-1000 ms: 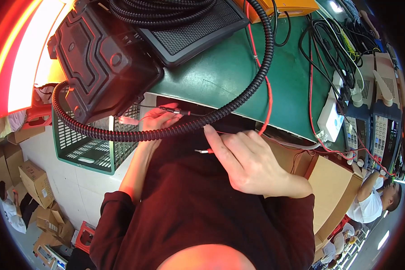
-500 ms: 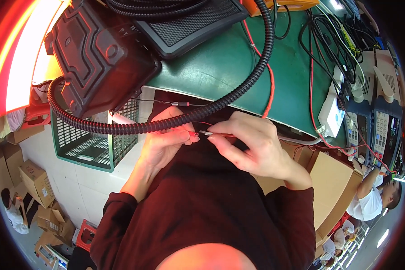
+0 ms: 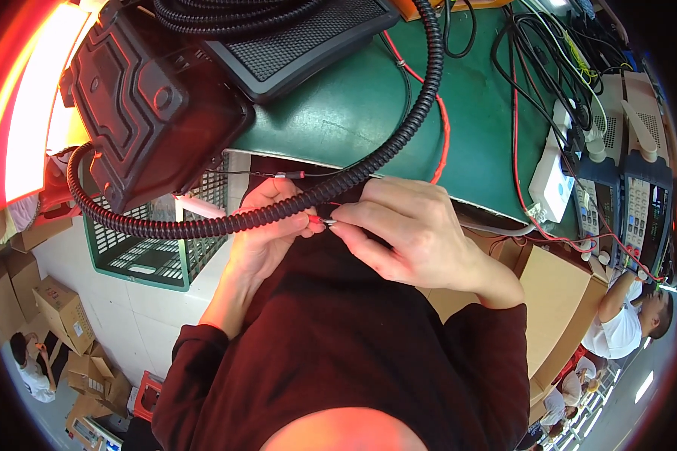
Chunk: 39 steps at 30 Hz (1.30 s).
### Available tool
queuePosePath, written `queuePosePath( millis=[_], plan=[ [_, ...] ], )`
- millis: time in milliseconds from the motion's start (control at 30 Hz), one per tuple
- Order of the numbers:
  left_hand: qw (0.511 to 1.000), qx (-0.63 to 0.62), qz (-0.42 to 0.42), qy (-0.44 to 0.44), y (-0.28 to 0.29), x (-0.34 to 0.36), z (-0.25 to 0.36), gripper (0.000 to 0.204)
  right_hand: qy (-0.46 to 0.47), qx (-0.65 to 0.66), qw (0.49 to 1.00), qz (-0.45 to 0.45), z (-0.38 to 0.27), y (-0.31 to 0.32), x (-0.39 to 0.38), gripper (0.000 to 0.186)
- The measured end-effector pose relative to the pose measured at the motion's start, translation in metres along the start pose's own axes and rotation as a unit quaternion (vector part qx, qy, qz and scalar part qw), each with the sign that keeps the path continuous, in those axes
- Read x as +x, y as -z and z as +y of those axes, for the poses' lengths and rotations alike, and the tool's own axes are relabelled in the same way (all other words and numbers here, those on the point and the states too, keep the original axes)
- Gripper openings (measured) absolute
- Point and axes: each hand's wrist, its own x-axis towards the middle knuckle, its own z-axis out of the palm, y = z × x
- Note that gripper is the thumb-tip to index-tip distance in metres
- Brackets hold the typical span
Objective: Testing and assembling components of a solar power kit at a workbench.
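Note:
My left hand (image 3: 259, 244) pinches a small red-sleeved wire connector (image 3: 317, 224) between thumb and forefinger. My right hand (image 3: 414, 233) grips a thin metal-tipped plug (image 3: 329, 222), its tip against the red connector; whether it is inside cannot be made out. Both hands are in front of the table edge, above my dark clothing. A black corrugated hose (image 3: 241, 223) loops across in front of my left hand and hides part of its fingers. Just beyond that hand hangs a thin black lead with a red-ended connector (image 3: 297, 174).
A black ribbed case (image 3: 147, 105) stands at the left, with a mesh-topped black panel (image 3: 301, 49) beside it on the green table (image 3: 338, 124). Below the case is a green crate (image 3: 135, 274). Bench instruments (image 3: 643, 210), a white power strip (image 3: 553, 188) and cables fill the right. Co-workers are farther off.
My right hand has moved slightly left, bringing the metal tip from just apart to touching the red connector. The case, hose and table have shifted a little left in view.

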Motion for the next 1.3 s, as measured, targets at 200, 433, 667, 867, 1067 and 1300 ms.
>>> queuePosePath(
  millis=[200, 433, 667, 867, 1067, 1300],
  plan=[
    [0.995, 0.09, 0.033, -0.021, -0.005, -0.001, 0.002, 0.02, 0.002, -0.063, 0.995, -0.076, 0.001, 0.002, 0.004, 0.013],
    [0.997, 0.072, 0.029, 0.0, 0.003, -0.001, 0.0, 0.021, 0.017, -0.068, 0.997, -0.028, 0.008, -0.01, -0.008, 0.01],
    [0.993, 0.082, 0.068, 0.055, 0.028, 0.003, -0.003, 0.043, 0.261, -0.155, 0.94, 0.158, 0.0, -0.012, -0.043, 0.021],
    [0.985, 0.073, 0.055, 0.148, 0.069, 0.013, -0.012, 0.051, -0.05, -0.116, 0.987, -0.099, 0.031, -0.052, -0.083, 0.036],
    [0.845, 0.491, 0.005, 0.212, 0.05, -0.014, 0.046, 0.031, -0.121, -0.358, 0.918, -0.116, 0.075, -0.146, -0.084, 0.009],
    [0.579, 0.742, 0.176, -0.289, 0.001, -0.095, 0.207, 0.067, -0.115, -0.11, 0.978, -0.138, 0.04, -0.132, -0.055, 0.026]
  ],
)
